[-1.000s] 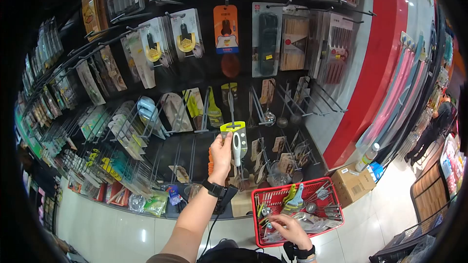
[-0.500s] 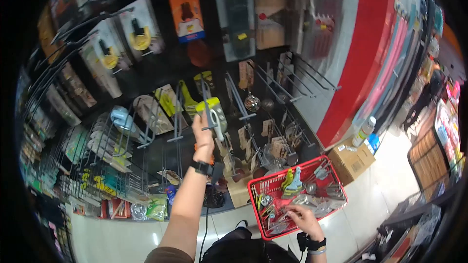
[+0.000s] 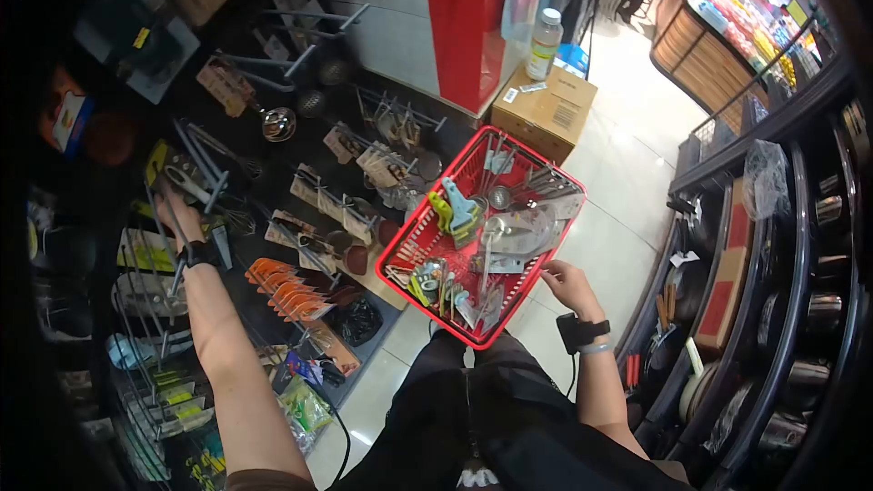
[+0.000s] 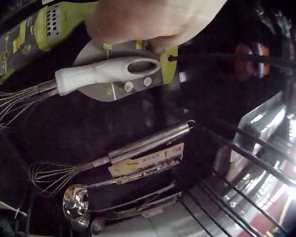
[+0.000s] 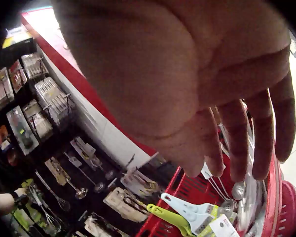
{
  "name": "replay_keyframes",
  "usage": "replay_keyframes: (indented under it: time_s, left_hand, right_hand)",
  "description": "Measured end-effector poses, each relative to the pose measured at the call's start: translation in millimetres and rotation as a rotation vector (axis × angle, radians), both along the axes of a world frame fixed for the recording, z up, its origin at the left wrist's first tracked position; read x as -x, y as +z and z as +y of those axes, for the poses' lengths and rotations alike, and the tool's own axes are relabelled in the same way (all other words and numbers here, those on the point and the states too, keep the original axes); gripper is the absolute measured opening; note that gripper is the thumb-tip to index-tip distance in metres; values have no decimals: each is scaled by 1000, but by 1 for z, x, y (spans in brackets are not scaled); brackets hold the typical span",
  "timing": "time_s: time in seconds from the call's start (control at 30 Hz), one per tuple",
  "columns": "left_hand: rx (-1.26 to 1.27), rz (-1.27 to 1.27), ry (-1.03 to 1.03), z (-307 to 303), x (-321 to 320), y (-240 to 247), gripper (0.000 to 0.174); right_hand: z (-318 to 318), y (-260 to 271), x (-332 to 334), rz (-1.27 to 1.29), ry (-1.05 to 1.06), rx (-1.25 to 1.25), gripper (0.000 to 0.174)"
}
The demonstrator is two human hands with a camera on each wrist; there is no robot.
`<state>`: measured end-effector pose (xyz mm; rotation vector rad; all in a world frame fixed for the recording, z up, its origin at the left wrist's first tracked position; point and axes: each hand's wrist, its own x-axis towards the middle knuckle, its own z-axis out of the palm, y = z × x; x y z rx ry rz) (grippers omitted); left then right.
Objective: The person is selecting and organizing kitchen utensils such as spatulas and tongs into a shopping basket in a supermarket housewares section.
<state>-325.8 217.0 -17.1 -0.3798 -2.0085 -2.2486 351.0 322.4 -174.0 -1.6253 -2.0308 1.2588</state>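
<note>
At the rack on the left of the head view, my left hand [image 3: 179, 216] holds the green and grey card of a white-handled whisk [image 3: 188, 184]. The left wrist view shows the fingers [image 4: 153, 24] on that card above the white handle [image 4: 106, 74], with the card's edge by a rack hook. My right hand [image 3: 571, 288] is beside the right rim of the red basket [image 3: 389, 264], fingers loosely bent and holding nothing. Utensils fill the basket, among them a light blue-handled tool [image 3: 460, 206] and a green-handled one [image 3: 440, 211].
A cardboard box [image 3: 546, 109] with a white bottle [image 3: 545, 44] on it stands behind the basket. Hooks with ladles [image 3: 278, 125] and orange-carded goods [image 3: 286, 289] line the left. Dark shelves of pans [image 3: 773, 291] stand on the right, with pale floor [image 3: 627, 164] between.
The head view has swung right and down, bringing the basket to the middle. My left hand remains at the whisk's card; my right hand has moved from over the basket to beside its rim.
</note>
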Motion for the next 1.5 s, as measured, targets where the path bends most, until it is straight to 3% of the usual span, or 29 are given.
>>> replay_keyframes:
  time_s: [0.03, 0.1, 0.17, 0.23, 0.33, 0.5, 0.57, 0.6, 0.63, 0.67, 0.7, 0.77, 0.8, 0.83, 0.9, 1.03, 1.1, 1.13, 1.2, 1.3, 1.37, 1.5]
  left_hand:
    - [-35, 2, 33, -2, 3, -5, 50]
    - [53, -94, 65, -3, -50, 11, 50]
    - [116, 109, 63, -9, -62, 3, 47]
    - [76, 77, 175, -11, -88, -1, 40]
    - [82, 196, -17, -39, -106, -37, 29]
    - [341, 125, -380, -54, -239, -38, 16]
    - [443, 109, -487, -63, -268, -50, 17]
    - [507, 32, -536, -67, -284, -51, 17]
    - [534, 4, -594, -71, -294, -59, 18]
    - [559, -26, -610, -75, -306, -66, 18]
    - [635, 39, -614, -79, -311, -79, 16]
    - [677, 48, -636, -83, -330, -93, 14]
    - [695, 69, -675, -83, -338, -98, 14]
    - [711, 92, -714, -82, -345, -105, 13]
    - [782, 67, -788, -74, -361, -101, 15]
    - [669, 52, -945, -50, -388, -108, 15]
    - [699, -37, -1012, -34, -400, -98, 15]
    - [689, -26, -1013, -27, -404, -98, 15]
    - [663, 126, -1073, -13, -412, -95, 21]
    - [682, 392, -998, 2, -425, -87, 39]
    - [750, 424, -993, 5, -433, -79, 66]
    - [756, 571, -878, -4, -441, -52, 88]
  right_hand:
    - [0, -10, 0, -53, 19, 23, 26]
    - [2, -25, 6, -71, 63, 47, 26]
    - [8, -30, 24, -28, 152, 110, 27]
    - [18, -47, 48, 16, 237, 100, 29]
    - [28, -73, 87, 20, 337, 111, 33]
    - [47, -173, 136, -199, 395, 132, 39]
    - [47, -207, 145, -343, 264, 127, 37]
    - [62, -299, 119, -337, 284, 129, 37]
    - [68, -383, 106, -427, 693, -140, 36]
    - [71, -450, 142, -505, 1091, -424, 34]
    - [71, -379, 102, -507, 1099, -428, 34]
    - [49, -177, 133, -402, 516, 88, 31]
    - [43, -202, 126, -321, 369, 31, 32]
    - [33, -163, 123, -268, 210, 121, 36]
    - [26, -131, 114, -185, 80, 166, 41]
    - [17, -74, 86, -32, 22, 45, 44]
    - [21, -58, 71, 154, -79, 70, 38]
    - [24, -43, 62, 250, -119, 202, 36]
    - [29, -3, 53, 404, -113, 225, 36]
    - [33, 59, 47, 696, -78, 300, 37]
    - [36, 88, 50, 791, -24, 383, 38]
    - [37, 127, 69, 941, 95, 572, 34]
